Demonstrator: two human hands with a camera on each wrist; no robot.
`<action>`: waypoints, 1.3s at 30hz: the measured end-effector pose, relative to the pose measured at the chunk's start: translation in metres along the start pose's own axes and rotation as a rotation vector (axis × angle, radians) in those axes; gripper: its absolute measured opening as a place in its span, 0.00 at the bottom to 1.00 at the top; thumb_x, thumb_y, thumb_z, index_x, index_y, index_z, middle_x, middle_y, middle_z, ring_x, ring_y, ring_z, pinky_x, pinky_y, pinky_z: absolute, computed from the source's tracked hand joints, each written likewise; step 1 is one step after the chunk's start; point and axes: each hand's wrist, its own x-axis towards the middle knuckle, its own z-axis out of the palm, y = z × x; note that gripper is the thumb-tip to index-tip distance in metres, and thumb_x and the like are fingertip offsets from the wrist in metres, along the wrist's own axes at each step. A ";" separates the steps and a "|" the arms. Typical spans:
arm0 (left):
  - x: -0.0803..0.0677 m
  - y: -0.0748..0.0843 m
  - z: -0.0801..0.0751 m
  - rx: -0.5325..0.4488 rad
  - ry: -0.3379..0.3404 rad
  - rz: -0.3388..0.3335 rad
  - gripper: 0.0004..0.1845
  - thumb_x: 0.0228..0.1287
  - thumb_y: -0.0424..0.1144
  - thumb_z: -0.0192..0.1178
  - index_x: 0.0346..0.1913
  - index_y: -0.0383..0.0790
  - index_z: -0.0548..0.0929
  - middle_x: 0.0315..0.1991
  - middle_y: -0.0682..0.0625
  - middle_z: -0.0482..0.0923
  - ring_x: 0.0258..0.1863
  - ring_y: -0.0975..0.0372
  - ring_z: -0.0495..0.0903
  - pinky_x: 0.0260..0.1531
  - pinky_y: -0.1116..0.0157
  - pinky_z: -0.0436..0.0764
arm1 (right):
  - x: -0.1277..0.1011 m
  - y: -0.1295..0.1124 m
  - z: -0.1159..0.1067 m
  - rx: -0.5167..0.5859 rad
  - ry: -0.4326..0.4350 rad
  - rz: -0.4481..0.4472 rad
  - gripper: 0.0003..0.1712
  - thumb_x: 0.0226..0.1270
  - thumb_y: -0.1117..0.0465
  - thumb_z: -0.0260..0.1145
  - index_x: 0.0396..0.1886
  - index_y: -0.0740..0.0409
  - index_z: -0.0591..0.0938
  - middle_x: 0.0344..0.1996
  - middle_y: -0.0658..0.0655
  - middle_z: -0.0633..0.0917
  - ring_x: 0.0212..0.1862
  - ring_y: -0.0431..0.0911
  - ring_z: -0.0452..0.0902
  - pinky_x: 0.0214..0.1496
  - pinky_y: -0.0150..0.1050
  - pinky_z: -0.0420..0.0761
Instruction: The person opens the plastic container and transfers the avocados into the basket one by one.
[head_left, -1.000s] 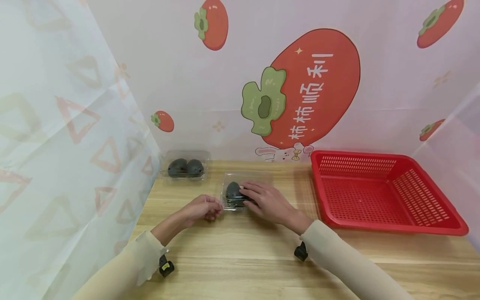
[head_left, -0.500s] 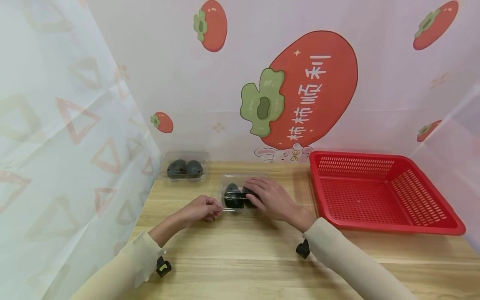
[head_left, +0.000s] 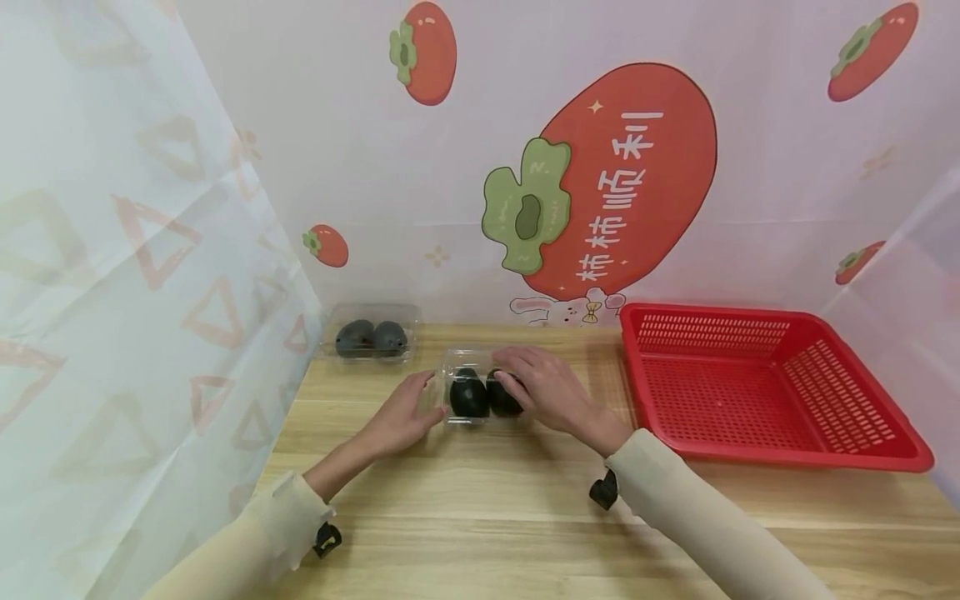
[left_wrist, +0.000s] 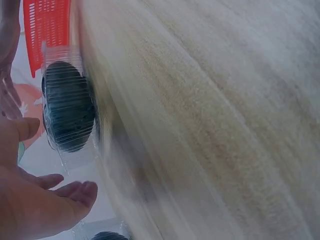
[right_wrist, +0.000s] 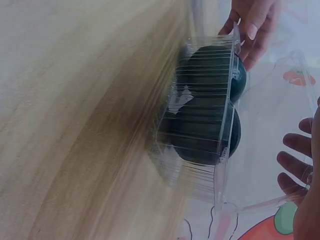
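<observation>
Head view: a wooden counter (head_left: 480,508) before persimmon-print walls. Two clear boxes, each with two dark avocados; one red basket (head_left: 757,383). Left hand (head_left: 401,417) touches the near box (head_left: 476,392) with straight fingers; right hand (head_left: 551,392) curls over it, mid-counter.

A light wooden table (head_left: 525,517) fills the foreground under even, soft light. Behind it hangs a pale backdrop (head_left: 765,192) printed with 1 big red persimmon (head_left: 637,167) bearing white characters and several smaller ones. A translucent sheet with faint triangles (head_left: 112,275) closes the left side.
</observation>
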 end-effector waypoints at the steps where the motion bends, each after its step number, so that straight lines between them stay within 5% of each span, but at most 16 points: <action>1: 0.000 0.000 0.001 0.027 -0.003 0.016 0.43 0.76 0.45 0.65 0.81 0.25 0.58 0.80 0.29 0.59 0.78 0.36 0.60 0.76 0.39 0.61 | 0.001 0.000 0.000 0.006 0.005 0.009 0.20 0.77 0.55 0.69 0.63 0.57 0.86 0.61 0.60 0.87 0.64 0.56 0.83 0.67 0.55 0.81; 6: 0.001 0.003 0.003 0.107 -0.039 0.069 0.50 0.77 0.52 0.63 0.84 0.27 0.49 0.84 0.30 0.45 0.82 0.36 0.49 0.78 0.38 0.53 | 0.004 0.002 -0.003 0.045 0.035 0.048 0.20 0.77 0.56 0.69 0.63 0.58 0.85 0.60 0.61 0.87 0.63 0.57 0.84 0.66 0.57 0.81; 15: 0.006 0.007 0.011 0.248 -0.074 0.114 0.52 0.80 0.61 0.55 0.85 0.29 0.43 0.86 0.34 0.36 0.84 0.39 0.44 0.80 0.40 0.51 | 0.005 0.007 -0.006 0.145 0.073 0.207 0.21 0.82 0.53 0.63 0.65 0.59 0.84 0.62 0.61 0.86 0.64 0.57 0.82 0.68 0.57 0.79; 31: 0.012 0.009 0.026 0.258 -0.048 0.101 0.49 0.83 0.62 0.47 0.85 0.30 0.40 0.87 0.37 0.33 0.85 0.42 0.42 0.81 0.42 0.49 | 0.005 0.025 -0.007 0.578 0.161 0.464 0.26 0.87 0.47 0.53 0.71 0.56 0.79 0.68 0.59 0.82 0.70 0.57 0.76 0.71 0.61 0.75; 39: 0.013 0.010 0.023 0.288 -0.083 0.092 0.49 0.84 0.64 0.45 0.85 0.32 0.38 0.87 0.39 0.30 0.86 0.46 0.40 0.81 0.43 0.50 | 0.002 0.032 0.000 0.672 0.178 0.535 0.32 0.88 0.40 0.48 0.74 0.55 0.76 0.72 0.59 0.78 0.73 0.58 0.71 0.75 0.63 0.69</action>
